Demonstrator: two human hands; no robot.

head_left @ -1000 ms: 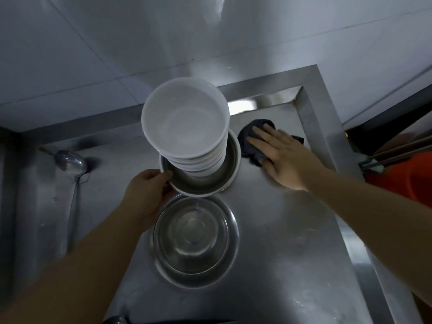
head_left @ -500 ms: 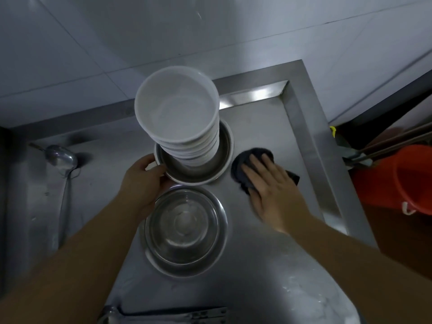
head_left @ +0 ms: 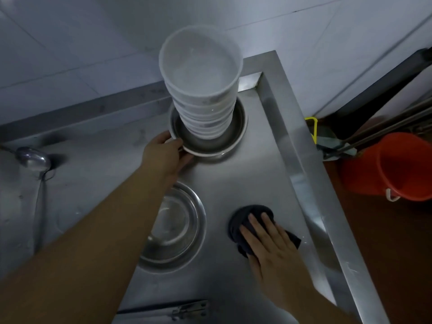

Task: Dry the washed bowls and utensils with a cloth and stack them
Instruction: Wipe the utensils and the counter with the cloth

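Note:
A tall stack of white bowls [head_left: 201, 73] stands inside a steel bowl [head_left: 236, 134] at the back of the steel counter [head_left: 245, 178]. My left hand [head_left: 163, 155] grips that steel bowl's near-left rim. A second steel bowl [head_left: 180, 225], with nothing in it, sits nearer me, partly hidden by my left forearm. My right hand [head_left: 268, 239] lies flat with straight fingers on a dark cloth [head_left: 240, 220], pressing it onto the counter to the right of the near steel bowl.
A steel ladle [head_left: 32, 157] lies at the far left. The counter's raised rim [head_left: 304, 164] runs along the right edge. An orange bucket [head_left: 397, 167] and mop handles stand on the floor to the right. A metal latch [head_left: 187, 311] sits at the near edge.
My right hand has dragged the dark cloth across the counter toward me, from beside the stacked bowls to beside the near steel bowl. My left hand keeps its grip on the rim.

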